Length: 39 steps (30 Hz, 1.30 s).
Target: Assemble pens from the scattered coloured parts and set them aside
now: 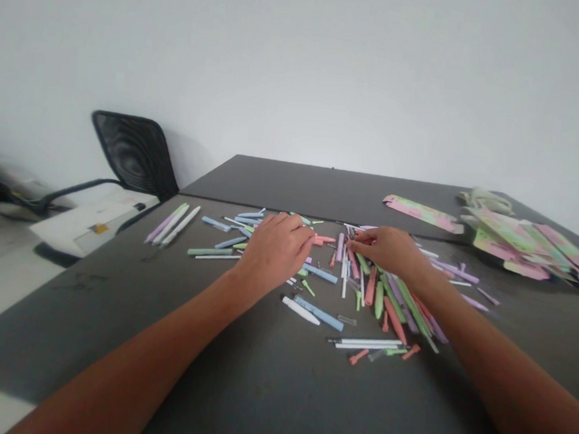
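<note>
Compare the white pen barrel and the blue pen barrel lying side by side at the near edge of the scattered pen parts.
The white pen barrel is white, while the blue pen barrel is pale blue. The white pen barrel is the shorter of the two. The white pen barrel has a dark tip at its left end; the blue pen barrel shows none. Both lie flat on the dark table top, nearly parallel and not touching.

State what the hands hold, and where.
The left hand seems empty; the right hand has fingertips among pen parts, but any hold cannot be told.
</note>
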Motion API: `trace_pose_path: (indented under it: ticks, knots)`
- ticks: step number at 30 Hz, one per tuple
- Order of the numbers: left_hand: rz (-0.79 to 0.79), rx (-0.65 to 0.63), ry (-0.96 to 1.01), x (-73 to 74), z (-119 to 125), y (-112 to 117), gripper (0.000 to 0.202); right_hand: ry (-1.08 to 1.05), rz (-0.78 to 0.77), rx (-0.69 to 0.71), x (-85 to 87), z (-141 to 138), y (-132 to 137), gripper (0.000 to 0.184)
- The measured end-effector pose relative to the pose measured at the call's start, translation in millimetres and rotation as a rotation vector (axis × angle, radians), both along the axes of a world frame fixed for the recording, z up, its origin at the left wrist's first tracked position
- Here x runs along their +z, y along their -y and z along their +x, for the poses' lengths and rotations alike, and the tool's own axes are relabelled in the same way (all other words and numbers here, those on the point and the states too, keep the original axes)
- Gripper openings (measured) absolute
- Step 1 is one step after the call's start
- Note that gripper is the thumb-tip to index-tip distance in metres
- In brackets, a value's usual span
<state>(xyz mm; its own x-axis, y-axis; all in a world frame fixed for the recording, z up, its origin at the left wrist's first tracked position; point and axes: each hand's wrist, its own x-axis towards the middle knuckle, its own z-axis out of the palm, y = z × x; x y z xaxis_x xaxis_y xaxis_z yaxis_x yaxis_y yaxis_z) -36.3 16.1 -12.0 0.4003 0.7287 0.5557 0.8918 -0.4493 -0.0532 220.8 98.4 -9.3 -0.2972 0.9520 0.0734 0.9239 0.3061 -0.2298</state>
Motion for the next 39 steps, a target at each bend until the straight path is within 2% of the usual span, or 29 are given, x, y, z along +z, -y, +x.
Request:
trace_pose_path:
  ticks: [7,11,16,22,25,27,31,35,39]
  knots:
    - [0.006,-0.016,0.039,-0.7,-0.7,0.2,0.025,-0.185,-0.086,-0.059,1.3,-0.6,0.0,0.032]
    - [-0.004,-0.025,0.070,-0.5,-0.2,0.8,0.024,-0.382,-0.061,-0.086,3.9,2.1,2.6,0.033]
    - [-0.038,-0.048,0.128,2.4,1.5,1.7,0.029,-0.657,-0.044,-0.052,10.8,-0.4,13.3,0.042]
    - [-0.061,-0.087,0.247,7.4,9.3,8.7,0.045,-0.874,-0.027,0.069,29.6,-8.7,49.5,0.048]
    - [-0.080,-0.126,0.313,8.8,14.9,17.0,0.049,-0.977,0.065,0.173,34.4,-10.8,75.9,0.037]
    - [-0.113,-0.224,0.384,8.3,19.1,23.6,0.044,-1.041,0.126,0.216,34.6,-11.3,93.7,0.029]
    - [-0.156,-0.482,0.511,5.3,30.6,37.1,0.029,-1.006,0.190,0.249,32.1,-8.6,121.3,0.021]
    - [-0.082,-0.489,0.500,3.3,41.5,46.3,0.024,-0.743,0.450,0.358,30.5,-0.9,132.7,0.019]
    - [0.047,-0.511,0.443,2.4,41.8,47.6,0.016,-0.608,0.586,0.523,33.8,3.5,137.7,0.026]
